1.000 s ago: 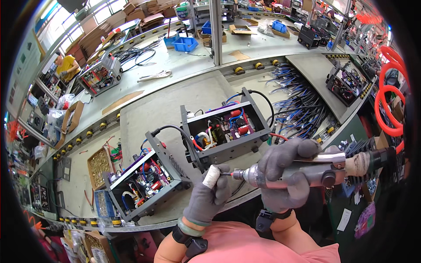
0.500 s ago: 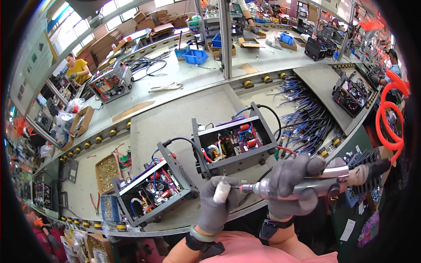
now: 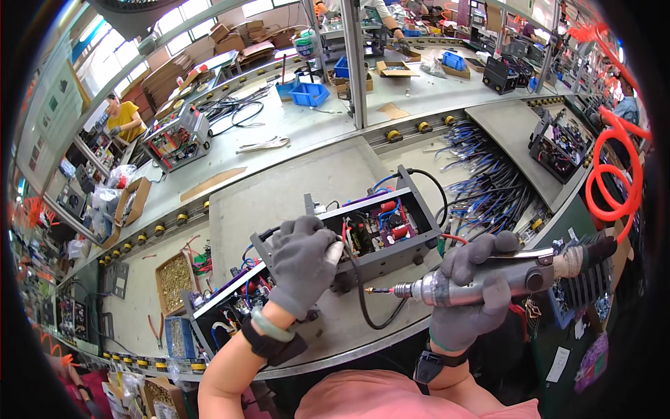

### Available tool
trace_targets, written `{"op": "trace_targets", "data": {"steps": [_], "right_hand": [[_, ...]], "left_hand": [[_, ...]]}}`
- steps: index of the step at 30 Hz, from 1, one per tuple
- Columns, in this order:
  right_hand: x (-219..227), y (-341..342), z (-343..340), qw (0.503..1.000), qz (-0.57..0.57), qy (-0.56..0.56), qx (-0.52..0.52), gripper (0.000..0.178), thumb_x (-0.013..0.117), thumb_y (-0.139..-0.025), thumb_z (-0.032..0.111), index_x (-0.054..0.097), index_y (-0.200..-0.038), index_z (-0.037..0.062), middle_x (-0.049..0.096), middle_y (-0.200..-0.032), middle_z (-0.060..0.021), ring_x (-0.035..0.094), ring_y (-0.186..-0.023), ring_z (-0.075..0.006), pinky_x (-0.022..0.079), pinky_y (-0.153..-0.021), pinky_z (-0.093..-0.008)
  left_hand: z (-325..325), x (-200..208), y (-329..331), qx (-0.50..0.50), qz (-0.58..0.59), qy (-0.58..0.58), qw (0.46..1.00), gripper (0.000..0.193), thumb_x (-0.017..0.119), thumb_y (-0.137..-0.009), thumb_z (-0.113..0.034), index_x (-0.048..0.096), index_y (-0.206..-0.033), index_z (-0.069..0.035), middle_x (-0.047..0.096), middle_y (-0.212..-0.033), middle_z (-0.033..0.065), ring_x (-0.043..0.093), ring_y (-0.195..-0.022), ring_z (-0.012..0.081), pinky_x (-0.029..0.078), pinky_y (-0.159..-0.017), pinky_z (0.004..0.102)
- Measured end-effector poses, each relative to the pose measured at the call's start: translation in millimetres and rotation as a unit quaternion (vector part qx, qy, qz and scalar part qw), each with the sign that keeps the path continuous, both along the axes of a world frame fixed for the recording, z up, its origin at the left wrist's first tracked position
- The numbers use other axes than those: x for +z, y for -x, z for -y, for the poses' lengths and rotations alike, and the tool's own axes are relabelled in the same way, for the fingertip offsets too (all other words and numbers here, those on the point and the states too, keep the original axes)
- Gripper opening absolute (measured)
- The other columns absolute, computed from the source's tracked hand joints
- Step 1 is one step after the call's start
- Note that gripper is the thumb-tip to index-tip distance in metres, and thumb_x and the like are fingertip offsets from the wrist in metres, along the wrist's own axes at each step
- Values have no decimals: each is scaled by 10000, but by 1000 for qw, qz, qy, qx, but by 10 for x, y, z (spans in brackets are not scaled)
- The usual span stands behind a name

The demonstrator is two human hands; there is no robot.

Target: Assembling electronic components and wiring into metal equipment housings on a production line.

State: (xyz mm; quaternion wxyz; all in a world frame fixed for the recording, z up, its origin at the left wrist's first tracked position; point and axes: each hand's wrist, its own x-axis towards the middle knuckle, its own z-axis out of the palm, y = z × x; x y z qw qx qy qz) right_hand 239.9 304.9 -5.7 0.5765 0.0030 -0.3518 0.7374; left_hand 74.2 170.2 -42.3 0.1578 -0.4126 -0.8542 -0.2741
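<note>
My right hand (image 3: 469, 293) is closed around a silver air screwdriver (image 3: 488, 285), whose bit points left over the bench's front edge. Gloved in grey, my left hand (image 3: 303, 262) has its fingers closed at a black cable (image 3: 357, 279), which hangs from the fingertips in a loop. White shows on one fingertip. Beneath that hand and wrist lies the left open metal housing (image 3: 234, 307), partly covered, with circuit boards and wires inside. The right open housing (image 3: 377, 230) sits just beyond my fingers, showing red parts and blue wires.
A bundle of blue and black cables (image 3: 492, 185) lies at the right. On the left are a box of small brass-coloured parts (image 3: 174, 283), pliers (image 3: 156, 332) and a blue bin (image 3: 178, 336). A coiled red air hose (image 3: 618, 178) hangs at the right. Another person (image 3: 124, 119) works at the far left.
My left hand has moved up and left from the screwdriver's tip to the housings, taking hold of the black cable, which now hangs lower. The screwdriver stays in my right hand, nearly in place.
</note>
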Motion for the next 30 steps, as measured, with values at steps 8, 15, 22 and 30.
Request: {"op": "trace_targets", "data": {"steps": [8, 15, 22, 30], "right_hand": [[-41, 3, -101, 998, 52, 13, -29, 500, 596, -730, 181, 524, -1221, 119, 570, -860, -57, 533, -633, -152, 461, -611, -329], [-121, 18, -174, 998, 55, 26, 0, 487, 586, -742, 154, 529, -1224, 114, 580, -891, -73, 555, -674, -162, 476, -627, -344], [-155, 20, -151, 998, 56, 27, 14, 510, 600, -746, 154, 526, -1249, 122, 584, -903, -71, 560, -682, -164, 483, -633, -344], [-170, 49, -277, 997, 81, -6, 8, 521, 581, -730, 132, 516, -1247, 116, 578, -901, -80, 560, -680, -166, 497, -642, -353]], "left_hand": [[-120, 19, 145, -31, -85, 14, 996, 128, 721, -780, -202, 703, -829, -85, 626, -981, 101, 563, -961, 323, 437, -818, 428], [-63, 119, 177, -59, 16, 342, 938, 140, 689, -830, -250, 748, -938, -182, 659, -961, 90, 570, -967, 303, 407, -858, 439], [-543, -92, 53, -85, 205, 83, 972, 180, 725, -809, -267, 751, -888, -108, 661, -851, 73, 620, -894, 273, 450, -825, 394], [-478, 93, 408, -176, 65, 433, 881, 143, 664, -739, -269, 730, -748, -143, 646, -677, 78, 640, -722, 285, 459, -753, 425]]}}
